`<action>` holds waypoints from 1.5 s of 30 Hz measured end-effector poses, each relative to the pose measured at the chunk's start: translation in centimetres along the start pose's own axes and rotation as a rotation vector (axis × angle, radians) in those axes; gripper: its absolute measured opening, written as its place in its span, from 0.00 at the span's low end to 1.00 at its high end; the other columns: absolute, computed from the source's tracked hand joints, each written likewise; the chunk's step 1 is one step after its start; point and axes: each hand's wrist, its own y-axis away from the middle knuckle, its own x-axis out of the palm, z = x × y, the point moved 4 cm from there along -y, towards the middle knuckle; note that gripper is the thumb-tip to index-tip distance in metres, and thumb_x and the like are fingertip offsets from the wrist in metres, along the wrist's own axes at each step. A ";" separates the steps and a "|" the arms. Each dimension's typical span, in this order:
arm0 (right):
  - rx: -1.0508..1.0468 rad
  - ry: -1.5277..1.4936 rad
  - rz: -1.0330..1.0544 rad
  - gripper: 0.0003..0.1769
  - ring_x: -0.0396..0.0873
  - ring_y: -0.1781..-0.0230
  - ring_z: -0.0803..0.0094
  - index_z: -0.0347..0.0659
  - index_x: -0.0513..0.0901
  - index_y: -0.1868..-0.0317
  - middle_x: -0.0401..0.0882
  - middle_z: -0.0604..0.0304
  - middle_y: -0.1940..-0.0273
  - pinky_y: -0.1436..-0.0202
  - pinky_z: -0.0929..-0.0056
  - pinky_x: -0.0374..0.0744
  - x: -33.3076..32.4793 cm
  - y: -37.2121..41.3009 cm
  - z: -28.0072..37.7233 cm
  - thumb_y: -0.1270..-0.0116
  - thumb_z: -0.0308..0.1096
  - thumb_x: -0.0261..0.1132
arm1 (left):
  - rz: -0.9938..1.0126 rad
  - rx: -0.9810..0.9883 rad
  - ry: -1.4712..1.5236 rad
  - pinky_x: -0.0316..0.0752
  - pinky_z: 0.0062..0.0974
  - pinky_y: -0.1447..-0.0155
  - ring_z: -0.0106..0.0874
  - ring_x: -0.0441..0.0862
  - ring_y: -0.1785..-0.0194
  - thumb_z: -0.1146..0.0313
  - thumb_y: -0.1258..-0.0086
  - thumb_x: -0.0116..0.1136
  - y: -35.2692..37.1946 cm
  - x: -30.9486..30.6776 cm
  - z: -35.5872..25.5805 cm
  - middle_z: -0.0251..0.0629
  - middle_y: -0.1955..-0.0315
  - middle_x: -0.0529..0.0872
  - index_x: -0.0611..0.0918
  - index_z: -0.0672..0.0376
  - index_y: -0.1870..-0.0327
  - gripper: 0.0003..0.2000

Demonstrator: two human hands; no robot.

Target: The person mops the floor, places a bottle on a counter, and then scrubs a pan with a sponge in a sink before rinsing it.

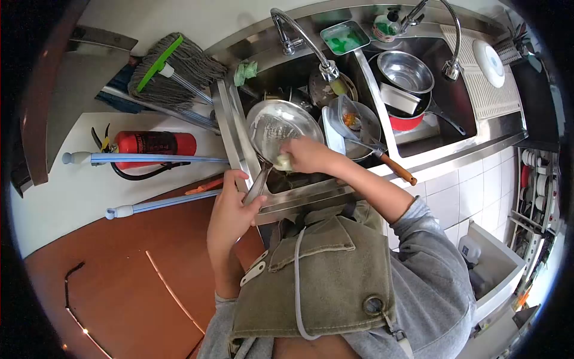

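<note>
My left hand [230, 209] is closed round the handle of a metal frying pan [287, 119], which is tilted over the left sink basin. Soapy streaks show on the pan's inner surface. My right hand [308, 155] is closed on a pale yellowish sponge [283, 162], pressed against the pan near its handle; my fingers partly cover the sponge. Right of the pan, a clear plastic container [345, 113] with orange scraps lies among other dishes. A wooden-handled utensil [397, 167] leans across the basin's front edge. Other dishes beneath the pan are partly hidden.
A flexible faucet [327, 69] hangs above the left basin. The right basin holds a steel bowl [406, 69] and a red pot [406, 122]. A tray [326, 40] with green pieces stands behind. To the left are a mop [191, 69] and a fire extinguisher [155, 143].
</note>
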 end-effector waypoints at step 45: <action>0.035 -0.878 -0.392 0.21 0.71 0.65 0.75 0.50 0.74 0.47 0.74 0.63 0.64 0.63 0.75 0.72 -14.0 -17.7 -19.9 0.42 0.31 0.48 | 0.376 -0.385 1.138 0.53 0.13 0.85 0.16 0.63 0.85 0.74 0.35 0.52 0.4 4.7 4.6 0.32 0.74 0.74 0.70 0.61 0.58 0.08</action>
